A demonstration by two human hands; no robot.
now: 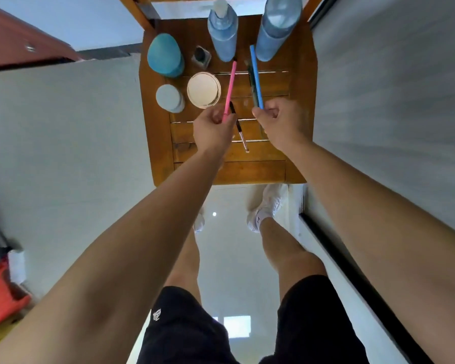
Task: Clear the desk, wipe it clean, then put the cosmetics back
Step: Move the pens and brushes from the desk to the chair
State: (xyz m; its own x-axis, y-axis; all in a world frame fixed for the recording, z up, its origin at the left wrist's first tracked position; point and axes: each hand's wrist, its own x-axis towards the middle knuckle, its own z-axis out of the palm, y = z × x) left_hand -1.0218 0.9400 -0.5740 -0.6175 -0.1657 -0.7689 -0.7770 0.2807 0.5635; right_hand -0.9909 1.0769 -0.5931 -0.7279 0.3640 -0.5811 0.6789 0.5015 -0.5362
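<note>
over the wooden chair seat [260, 169], the left hand [213, 124] pinches a pink brush [230, 85] by its near end, and the right hand [279, 122] grips a blue brush [255, 72] with a dark brush [252, 85] alongside. all look light, stiff and slim, best held mid-handle.

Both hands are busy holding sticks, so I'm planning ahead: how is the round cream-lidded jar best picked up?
Probably from straight above, fingers spanning the rim of the cream-lidded jar. It sits flat and low, lid up, with the grey jar close on its left and the pink stick just right.
</note>
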